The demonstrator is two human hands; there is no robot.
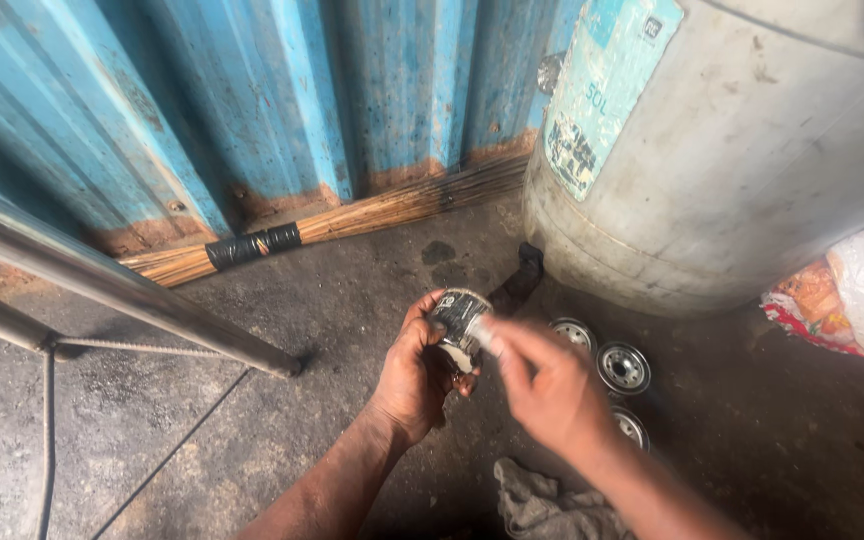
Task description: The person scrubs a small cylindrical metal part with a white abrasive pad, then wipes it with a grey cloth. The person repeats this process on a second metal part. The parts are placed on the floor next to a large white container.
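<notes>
Black cylindrical filter canister (458,322) gripped in left hand (414,378), fingers wrapped around it; right hand (550,385) fingertips pinch its top rim. Three round canisters (623,367) stand on concrete floor (252,420) beside grey drum (732,170).

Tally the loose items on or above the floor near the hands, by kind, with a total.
Filter canister held in hands: 1
Round filters on the floor: 3
Grey rag: 1
Broom along the wall: 1
Large grey tank: 1
Plastic bag: 1
Total: 8

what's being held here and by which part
The left hand holds a small cylindrical canister, wrapped around its lower body. The right hand has its fingers on the canister's side.
</notes>
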